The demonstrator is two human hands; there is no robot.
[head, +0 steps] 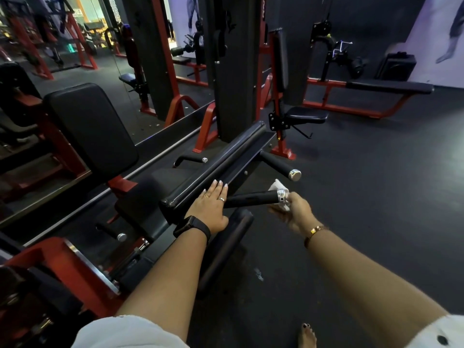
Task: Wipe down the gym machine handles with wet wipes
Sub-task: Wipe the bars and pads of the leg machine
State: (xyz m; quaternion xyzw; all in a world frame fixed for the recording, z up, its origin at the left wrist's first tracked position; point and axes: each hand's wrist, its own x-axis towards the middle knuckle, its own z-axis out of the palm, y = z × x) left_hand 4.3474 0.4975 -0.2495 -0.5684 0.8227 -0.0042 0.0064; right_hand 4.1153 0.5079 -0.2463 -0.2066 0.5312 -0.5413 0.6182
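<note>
My left hand point(210, 209) rests flat, fingers straight, on the pad point(221, 156); my right hand point(294, 212) pinches the wipe point(277, 185) around the handle point(251, 198) tip.

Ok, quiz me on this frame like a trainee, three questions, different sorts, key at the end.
1. True or false: the left hand lies flat, fingers straight, on the long black pad.
2. Pick one: the wet wipe held by the right hand is at which part of the near handle? A) its chrome end cap B) the middle of its black sleeve C) where it meets the frame
3. Fill in: the far handle is touched by ___ hand.

Key: 1 true; 2 A; 3 neither.
</note>
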